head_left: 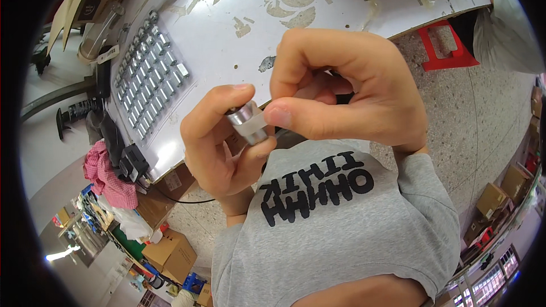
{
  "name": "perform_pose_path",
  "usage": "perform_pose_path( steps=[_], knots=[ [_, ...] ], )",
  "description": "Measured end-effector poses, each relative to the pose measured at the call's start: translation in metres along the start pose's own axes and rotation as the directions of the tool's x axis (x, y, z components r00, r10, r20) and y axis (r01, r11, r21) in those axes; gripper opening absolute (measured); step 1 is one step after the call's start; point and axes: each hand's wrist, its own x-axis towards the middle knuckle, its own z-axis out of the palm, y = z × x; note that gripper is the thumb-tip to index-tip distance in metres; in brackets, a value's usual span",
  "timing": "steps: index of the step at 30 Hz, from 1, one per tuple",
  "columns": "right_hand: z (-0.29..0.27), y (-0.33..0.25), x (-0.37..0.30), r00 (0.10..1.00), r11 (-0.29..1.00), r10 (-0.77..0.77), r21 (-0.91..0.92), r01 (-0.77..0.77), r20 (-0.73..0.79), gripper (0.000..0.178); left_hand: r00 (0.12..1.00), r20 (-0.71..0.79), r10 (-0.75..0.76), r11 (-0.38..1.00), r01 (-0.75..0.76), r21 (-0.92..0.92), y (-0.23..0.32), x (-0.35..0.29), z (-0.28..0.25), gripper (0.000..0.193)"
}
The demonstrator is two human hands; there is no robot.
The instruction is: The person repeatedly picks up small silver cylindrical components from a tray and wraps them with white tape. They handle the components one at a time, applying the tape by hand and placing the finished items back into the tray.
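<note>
Counter: white board [239,0], worn, with patches of peeled tape and brown residue; its edge curves above a speckled terrazzo floor [455,113].
Tray: clear plastic tray [149,74] on the counter's left part, filled with rows of small shiny metal parts.
Stool: red plastic stool [446,51] under the counter edge.
Cylinder: short metal cylinder [248,122], polished top, frosted pale band below, held in front of a grey printed shirt [341,233].
Left hand: left hand [219,148] curled around the cylinder, thumb and fingers closed on its side.
Right hand: right hand [347,88], fingers bent in, thumb tip pressed against the cylinder's right side.
</note>
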Motion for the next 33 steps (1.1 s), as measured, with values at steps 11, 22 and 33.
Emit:
perform_pose_path(
  steps=[11,22,33],
  knots=[
    [0.004,0.001,0.001,0.996,0.978,0.083,0.189,-0.085,0.018,0.011,0.994,-0.109,-0.017,0.999,0.013,-0.037,-0.003,-0.003,0.008,0.052],
    [0.005,0.023,0.005,0.985,0.981,-0.169,-0.096,0.166,-0.024,0.007,0.994,-0.026,-0.109,0.927,0.111,0.357,0.009,0.009,0.013,0.052],
    [0.005,0.029,0.007,0.881,0.775,-0.47,-0.454,0.44,0.052,0.013,0.907,0.058,-0.417,0.873,0.382,0.304,0.023,0.014,-0.002,0.021]
  ],
)
